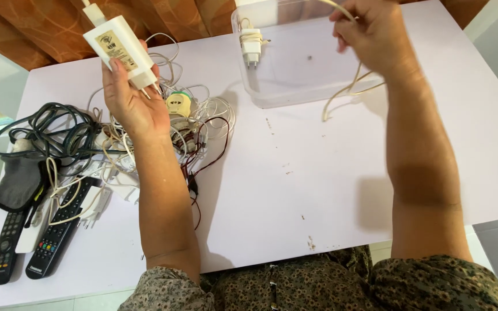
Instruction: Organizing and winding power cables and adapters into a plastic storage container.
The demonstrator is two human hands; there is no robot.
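The left hand (128, 95) clasped a white charger block (119, 49) above the tangled cable pile (145, 138). The right hand (376, 34) pinched its cream cable (347, 92) over the clear plastic bin (301, 86) beside that pile. Keeping the cable taut and clear of the pile seemed wise.

Two black remotes (30, 239) lay by a dark green cable (53, 129); a small white plug (251, 47) sat in the clear tub (295, 95).

Centre and near right of the pale lilac surface (318, 190) lie open. Left side obstructed by a tangled heap of white, dark green and red cables (145, 132) and two black remote controls (30, 242). Clear plastic box (295, 86) occupies the far centre.
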